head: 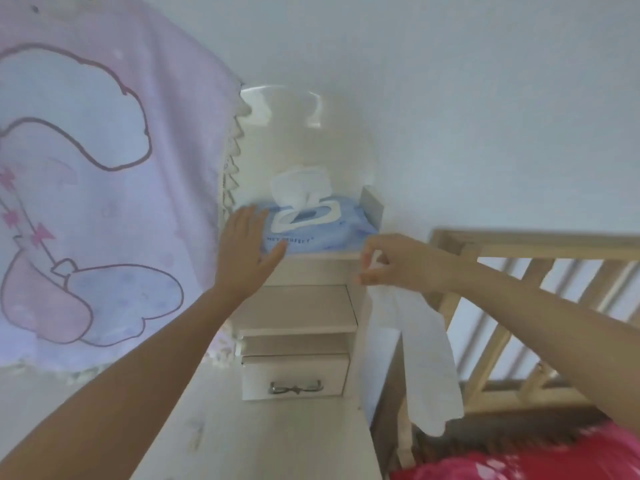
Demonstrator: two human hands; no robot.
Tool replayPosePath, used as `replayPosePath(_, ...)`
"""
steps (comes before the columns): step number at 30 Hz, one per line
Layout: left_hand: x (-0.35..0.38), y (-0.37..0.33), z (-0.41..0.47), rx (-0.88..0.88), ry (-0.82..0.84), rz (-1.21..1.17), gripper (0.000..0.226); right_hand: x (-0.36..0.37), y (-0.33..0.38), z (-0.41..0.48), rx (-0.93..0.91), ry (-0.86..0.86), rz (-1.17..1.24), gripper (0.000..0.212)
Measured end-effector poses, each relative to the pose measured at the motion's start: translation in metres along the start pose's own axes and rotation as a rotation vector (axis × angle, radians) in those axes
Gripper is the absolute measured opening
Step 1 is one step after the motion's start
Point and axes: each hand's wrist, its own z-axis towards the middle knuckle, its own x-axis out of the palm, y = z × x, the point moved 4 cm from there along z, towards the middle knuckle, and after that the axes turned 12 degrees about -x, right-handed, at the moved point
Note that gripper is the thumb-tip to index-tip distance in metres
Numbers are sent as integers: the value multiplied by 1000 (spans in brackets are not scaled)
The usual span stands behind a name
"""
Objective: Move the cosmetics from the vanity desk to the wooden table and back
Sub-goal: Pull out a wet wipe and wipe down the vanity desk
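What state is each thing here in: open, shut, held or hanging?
left hand: flat, fingers straight, resting on the wet wipes pack.
right hand: fingers curled, pinching the loose wipe.
wet wipes pack: lying flat, flap open, next wipe poking up.
loose wipe: hanging down from the right hand.
drawer: shut.
pink cloth: hanging at the left.
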Motion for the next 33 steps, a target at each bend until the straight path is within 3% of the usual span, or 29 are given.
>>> replayPosePath(3,-1,20,-65,-110,-53,-70,54,55,-57,-19,235,18,329,16)
replayPosePath(6,9,45,-156,-223,48,-35,52,106,-99,-33,416,-16,568,7)
replayPosePath(10,16,73,-262,-372,197,101,59,171,-133,-31,531,16,629,19)
replayPosePath(14,10,95,-327,-500,277,254,55,237,-162,-33,614,-122,669,23)
replayPosePath(16,5,108,-348,-517,276,347,53,273,-170,-32,534,-60,541,24)
replayPosePath(20,-11,143,-360,-548,336,535,46,330,-184,-22,155,215,107,44)
replayPosePath(22,-14,161,-366,-563,360,595,41,344,-187,-16,-32,263,-70,48)
replayPosePath(26,-12,177,-376,-568,371,610,46,372,-196,-7,-174,160,-79,63)
replayPosePath(28,-13,176,-377,-563,354,598,50,379,-191,-4,-208,107,-119,53)
replayPosePath(30,-14,175,-377,-576,341,571,51,383,-160,-11,-369,38,-81,47)
replayPosePath(33,-13,178,-378,-580,392,554,59,408,-101,-42,-632,128,53,65)
